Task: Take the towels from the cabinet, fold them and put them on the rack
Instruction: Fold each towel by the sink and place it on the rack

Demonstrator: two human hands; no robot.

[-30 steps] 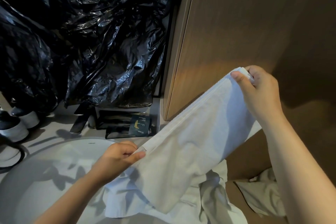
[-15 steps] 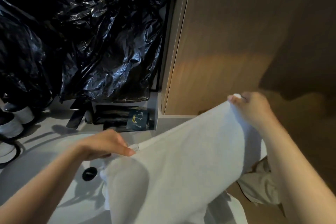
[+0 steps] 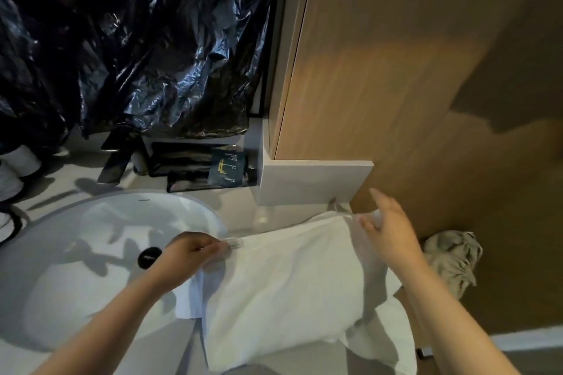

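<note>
A white towel (image 3: 289,280) is seen nearest, laid folded over the front of the bench (image 3: 240,210). Its near part is draped down over the bench edge. Its long axis runs from the left fingers to the right fingers, rising slightly toward the right. The folded top edge is turned away from the person.

The left end of that top edge is pinched between thumb and fingertips of the left hand (image 3: 192,253), whose fingers are curled round the cloth. The right hand (image 3: 387,230) is held at the towel's far right corner with fingers straight and spread, grasping nothing. Whether the cloth is touched by them cannot be told, as the hand is blurred.

To the left of the left fingers a white sink (image 3: 76,253) is set in the bench, and its dark drain (image 3: 149,256) lies just beside the left wrist. To the right of the right fingers, lower down, a crumpled beige cloth (image 3: 451,256) is seen.

Beyond the fingers, black sachets are laid on a dark tray (image 3: 182,158). On one dark packet (image 3: 227,172) gold lettering can be partly read as "LIGHT LUXURY"; the smaller lines are too small to read. A dark faucet (image 3: 112,161) stands to the left of the tray. Farthest off, a wooden cabinet panel (image 3: 396,70) and a crinkled black plastic bag (image 3: 128,39) fill the view.
</note>
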